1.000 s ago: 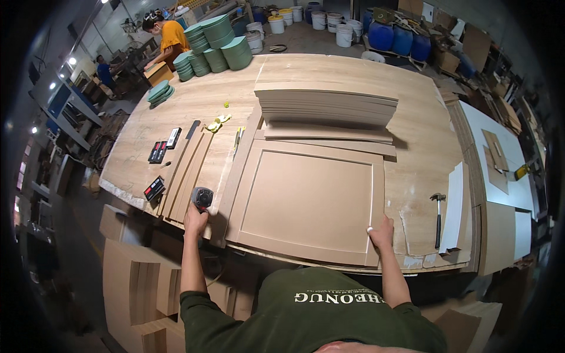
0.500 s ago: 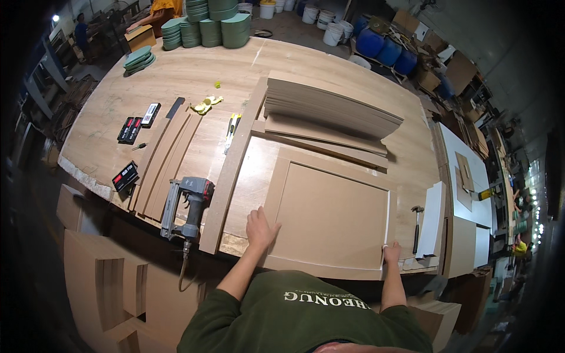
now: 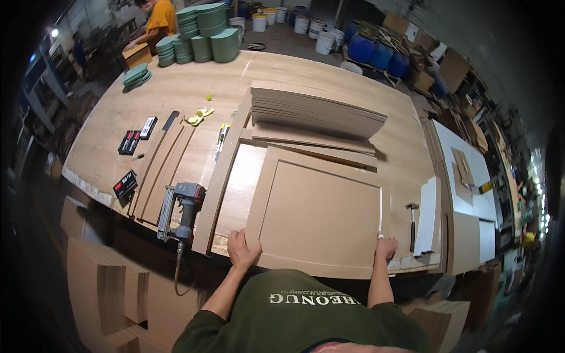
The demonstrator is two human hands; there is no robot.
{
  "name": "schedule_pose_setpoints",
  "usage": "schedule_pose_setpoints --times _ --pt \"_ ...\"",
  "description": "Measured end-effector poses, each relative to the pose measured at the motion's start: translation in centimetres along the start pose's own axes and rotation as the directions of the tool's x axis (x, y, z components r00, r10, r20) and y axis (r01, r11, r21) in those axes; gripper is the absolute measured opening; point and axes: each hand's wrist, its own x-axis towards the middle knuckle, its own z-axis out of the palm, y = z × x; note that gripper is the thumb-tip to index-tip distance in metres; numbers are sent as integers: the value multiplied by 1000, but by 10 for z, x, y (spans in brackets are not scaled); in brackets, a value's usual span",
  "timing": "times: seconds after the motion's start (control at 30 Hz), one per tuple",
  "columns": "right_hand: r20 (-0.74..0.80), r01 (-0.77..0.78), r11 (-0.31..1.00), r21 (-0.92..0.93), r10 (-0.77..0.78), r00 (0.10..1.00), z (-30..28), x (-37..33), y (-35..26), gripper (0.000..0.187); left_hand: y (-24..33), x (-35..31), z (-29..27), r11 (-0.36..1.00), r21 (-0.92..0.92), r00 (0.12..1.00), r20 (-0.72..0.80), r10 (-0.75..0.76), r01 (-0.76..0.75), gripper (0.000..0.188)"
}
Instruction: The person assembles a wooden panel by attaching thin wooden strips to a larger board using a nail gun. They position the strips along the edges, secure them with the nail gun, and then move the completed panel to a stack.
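Note:
A brown fibreboard panel (image 3: 321,215) with a raised border lies flat before me, one corner toward the pale board strip on my left. At its near left corner my left hand (image 3: 243,250) is closed around the edge, thumb on the border. My right hand (image 3: 385,248) has its fingers curled at the near right edge. Something small and white shows at those fingertips, too small to name. A narrow white line (image 3: 380,209) runs along the right inner side of the border. Just beyond the panel lies a stack of brown boards (image 3: 312,112).
A nail gun (image 3: 183,209) with a hose and several narrow strips (image 3: 162,176) lie left. Beyond are small black boxes (image 3: 129,142) and a utility knife (image 3: 222,138). A hammer (image 3: 412,226) lies right. Green stacked pieces (image 3: 203,41) and a co-worker (image 3: 160,20) are at the far left.
The panel has moved away from me, closing most of the gap to the boards beyond. My left hand has slid down to the near left corner. The view has shifted slightly.

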Motion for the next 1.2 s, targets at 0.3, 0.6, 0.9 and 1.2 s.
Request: schedule_pose_setpoints --times 0.3,0.6,0.9,1.2 --pt "-415 305 792 529 -72 907 -34 37 -40 50 66 58 -38 942 -108 902 -343 264 -317 53" --pt "-503 484 385 785 -57 862 -29 38 -44 50 71 143 -23 676 -680 943 -324 70 -284 80" --pt "-712 701 575 421 -269 648 -178 18 -113 75 166 156 -104 484 -764 898 -421 127 -427 73" --pt "-397 962 18 274 -908 130 -264 -86 -269 38 174 156 -112 455 -696 820 -549 162 -556 56"
